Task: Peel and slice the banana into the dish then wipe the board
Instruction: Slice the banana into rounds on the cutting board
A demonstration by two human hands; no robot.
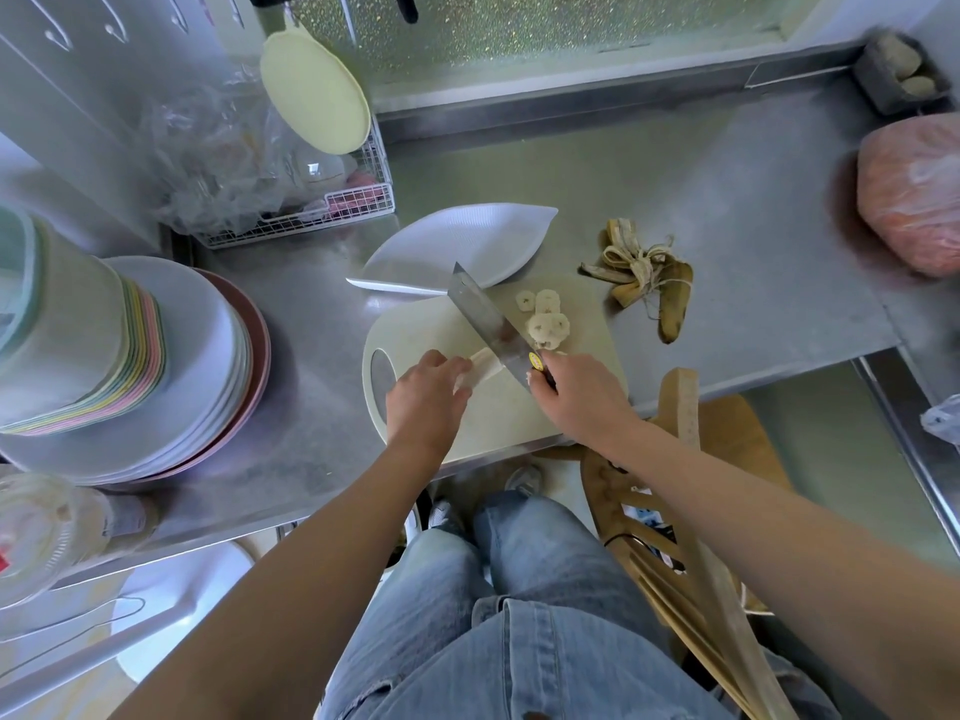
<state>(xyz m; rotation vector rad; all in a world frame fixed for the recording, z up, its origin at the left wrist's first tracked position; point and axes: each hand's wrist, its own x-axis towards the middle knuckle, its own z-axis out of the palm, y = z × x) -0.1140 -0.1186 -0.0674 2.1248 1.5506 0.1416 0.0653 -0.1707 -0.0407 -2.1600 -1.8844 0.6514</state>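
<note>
My right grip (576, 392), just right of the frame's centre, is clenched round the dark handle of the knife (485, 317). The broad blade runs up and to the left from it, with its edge down across the peeled banana (480, 363). My left grip (426, 394), just left of centre, has its fingers curled over the near end of that banana and is grasping it against the cutting board (498, 413).

The banana lies on the pale board between my two grips. To the right of the blade, several cut slices (548, 324) lie bunched on the board, some overlapping.

Above the board, touching or just beside its upper edge, sits the white leaf-shaped dish (457, 246); I see no slices in it. To the right of the dish, the banana peel (644, 283) lies splayed on the steel bench (727, 200), apart from the board.

Further out, a stack of plates (156, 381) fills the left of the frame and a wire rack (332, 210) stands in the upper left. A pink bag (914, 200) rests at the right edge. A wooden chair (675, 459) shows below the bench at lower right.
</note>
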